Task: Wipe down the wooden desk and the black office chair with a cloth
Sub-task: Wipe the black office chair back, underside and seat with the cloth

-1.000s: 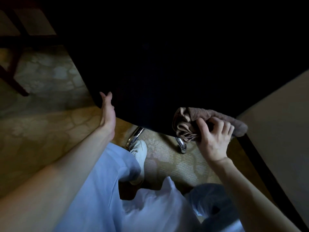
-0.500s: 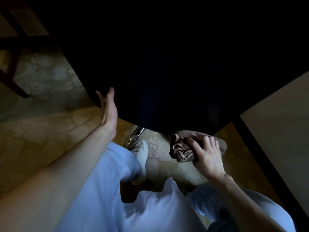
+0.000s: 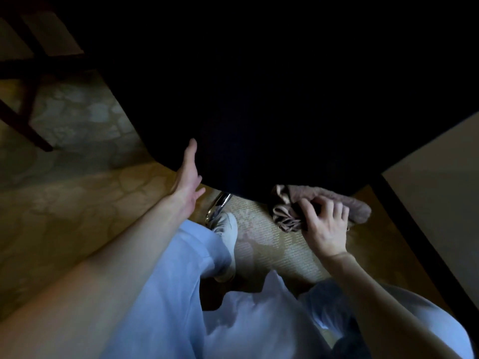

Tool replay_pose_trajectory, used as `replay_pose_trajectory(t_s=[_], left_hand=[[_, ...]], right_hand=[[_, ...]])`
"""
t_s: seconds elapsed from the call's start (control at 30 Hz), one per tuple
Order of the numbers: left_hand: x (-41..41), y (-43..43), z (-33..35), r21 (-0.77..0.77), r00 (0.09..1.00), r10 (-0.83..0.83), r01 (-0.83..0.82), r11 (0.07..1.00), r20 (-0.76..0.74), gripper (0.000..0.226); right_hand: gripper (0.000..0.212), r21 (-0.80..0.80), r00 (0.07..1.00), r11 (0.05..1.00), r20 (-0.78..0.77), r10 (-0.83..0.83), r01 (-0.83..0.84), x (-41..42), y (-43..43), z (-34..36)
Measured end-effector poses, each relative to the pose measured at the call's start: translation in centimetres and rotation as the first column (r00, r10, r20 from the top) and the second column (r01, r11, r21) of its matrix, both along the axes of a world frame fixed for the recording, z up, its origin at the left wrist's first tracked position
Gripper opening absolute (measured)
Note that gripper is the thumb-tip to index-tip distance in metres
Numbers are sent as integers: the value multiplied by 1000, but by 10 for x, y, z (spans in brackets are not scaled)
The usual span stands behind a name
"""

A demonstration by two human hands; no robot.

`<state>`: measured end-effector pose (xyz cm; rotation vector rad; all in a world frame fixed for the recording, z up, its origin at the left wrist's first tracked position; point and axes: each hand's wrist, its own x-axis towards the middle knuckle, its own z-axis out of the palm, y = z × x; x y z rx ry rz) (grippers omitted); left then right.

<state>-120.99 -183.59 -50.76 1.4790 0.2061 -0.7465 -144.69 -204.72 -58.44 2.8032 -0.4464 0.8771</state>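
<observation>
Your right hand had its grip closed around the cloth, fingers curled over the bunched middle with folds spilling out toward your body and a thicker roll running away past your fingertips. The cloth looked soft and light, a terry-like weave that would crumple to any shape and drag a little on fabric; judged from that, the bunched middle was the right place to hold it, since a corner hold would let it flop. It sat against the lower edge of the chair, which rose just above the grip as a large dark mass; whether cloth and chair actually touched could not be told in that gloom.

Your left hand was not grasping anything: fingers straight, flat against the chair's side edge across from the grip, apparently steadying it. A chair on a chrome base would likely swivel or roll under a push, so that bracing made sense.

Farther out, carpet lay below, and a dark wooden frame stood well off beyond the left hand. No containers showed.
</observation>
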Motion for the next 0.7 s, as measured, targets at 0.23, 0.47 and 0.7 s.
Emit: replay_pose_trajectory(t_s=[0.23,0.47,0.7], left_hand=[[-5,-3,4,55,995,-99,98,994,25,137],[-7,-8,6,21,998,-51,51,999,24,100],[-10,-4,12,-3,999,-44,44,999,20,92]], right_hand=[[74,302,898,948,-436,47,97,-13,-1,-47],[60,440,905,891,-415,90,113,-31,8,-3],[61,139,990,982,68,122,-130,-24,50,63]])
